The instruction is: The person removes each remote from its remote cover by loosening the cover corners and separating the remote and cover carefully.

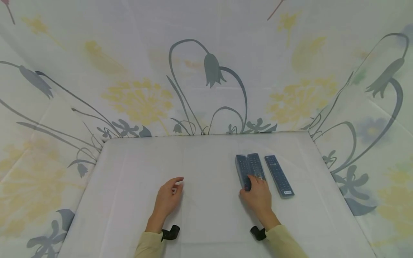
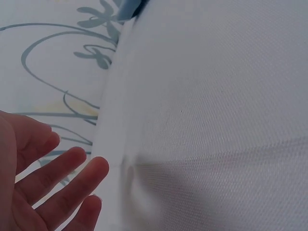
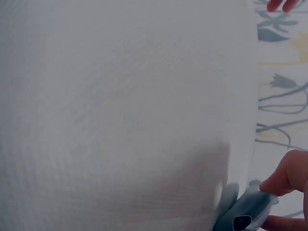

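Note:
Three dark remote controls lie on the right half of the white-covered table. My right hand [image 1: 258, 197] pinches the lower end of the leftmost remote control [image 1: 242, 168] between thumb and finger. Clear plastic seems to wrap this remote control [image 3: 248, 209] in the right wrist view. Close beside it, the middle remote control [image 1: 255, 163] is partly hidden by my fingers. The rightmost remote control [image 1: 279, 176] lies apart, slanted, with a white label at its near end. My left hand [image 1: 167, 199] holds nothing, its fingers loosely bent above the table's middle.
A white cloth covers the table [image 1: 135, 168]. Floral fabric walls [image 1: 142, 64] rise at the back and along both sides. Each wrist carries a small black device [image 1: 171, 233] at the cuff.

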The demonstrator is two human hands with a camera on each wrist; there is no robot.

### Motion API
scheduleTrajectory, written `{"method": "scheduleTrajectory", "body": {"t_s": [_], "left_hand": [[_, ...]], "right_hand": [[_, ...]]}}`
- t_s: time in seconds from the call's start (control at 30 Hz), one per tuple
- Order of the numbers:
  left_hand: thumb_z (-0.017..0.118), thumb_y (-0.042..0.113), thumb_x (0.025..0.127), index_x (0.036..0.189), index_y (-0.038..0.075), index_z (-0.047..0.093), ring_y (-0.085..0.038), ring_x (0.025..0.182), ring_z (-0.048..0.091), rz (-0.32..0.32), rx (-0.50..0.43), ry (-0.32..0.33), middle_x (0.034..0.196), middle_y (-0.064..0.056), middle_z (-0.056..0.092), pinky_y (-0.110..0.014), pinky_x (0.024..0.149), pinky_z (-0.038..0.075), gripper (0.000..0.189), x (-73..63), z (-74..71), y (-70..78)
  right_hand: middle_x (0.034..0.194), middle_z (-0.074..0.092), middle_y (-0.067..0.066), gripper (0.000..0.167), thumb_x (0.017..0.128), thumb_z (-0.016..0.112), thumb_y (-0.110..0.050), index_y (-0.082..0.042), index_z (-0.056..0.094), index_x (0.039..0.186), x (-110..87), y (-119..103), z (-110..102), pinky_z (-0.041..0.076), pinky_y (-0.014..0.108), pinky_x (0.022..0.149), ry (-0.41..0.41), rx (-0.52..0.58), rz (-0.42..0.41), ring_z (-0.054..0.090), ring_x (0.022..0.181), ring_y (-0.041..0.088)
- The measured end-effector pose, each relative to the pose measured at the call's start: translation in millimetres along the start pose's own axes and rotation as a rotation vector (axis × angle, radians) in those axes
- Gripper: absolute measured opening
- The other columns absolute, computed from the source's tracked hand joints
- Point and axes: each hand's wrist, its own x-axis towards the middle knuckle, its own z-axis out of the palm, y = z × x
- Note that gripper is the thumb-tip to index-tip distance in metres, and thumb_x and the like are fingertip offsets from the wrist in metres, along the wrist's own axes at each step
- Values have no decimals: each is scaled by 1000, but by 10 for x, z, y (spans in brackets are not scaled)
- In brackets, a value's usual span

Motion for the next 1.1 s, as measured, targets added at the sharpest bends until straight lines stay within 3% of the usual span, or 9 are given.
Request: {"method": "scheduleTrajectory", "body": {"t_s": [0.2,0.4,0.73,0.87,1.1], "left_hand": [[64,14,97,122,12,69,-22,97,68,-11,-18,-27,121,-5,68,-42,82,54,25,-9,-15,21],[64,14,97,123,12,68,-21,97,68,-5,-33,-46,122,-5,68,-42,83,54,26,-6,-15,3],[63,13,98,127,9,65,-19,98,67,17,-95,-91,122,-1,68,-43,85,52,29,15,52,37],[62,13,99,128,9,64,-19,99,66,16,-89,-109,122,-1,68,-41,85,52,30,14,89,49],[62,12,98,127,7,64,-20,101,66,44,-103,-118,123,-2,67,-43,86,53,29,36,129,109]], "right_hand": [[109,69,26,49,81,66,-13,3,63,127,-8,11,-34,53,53,76,7,20,4,66,92,42],[99,72,22,41,83,64,-5,4,66,123,-22,58,-40,56,43,66,29,180,-52,68,75,25],[108,72,18,29,90,61,2,-1,71,116,-39,98,-15,57,30,66,10,432,-106,72,87,25],[103,73,15,25,95,59,1,-2,71,116,-36,68,-49,53,25,61,13,454,-127,69,79,18],[77,66,3,21,101,57,-6,-3,68,119,9,25,-142,43,26,52,22,472,-127,51,59,7]]}}
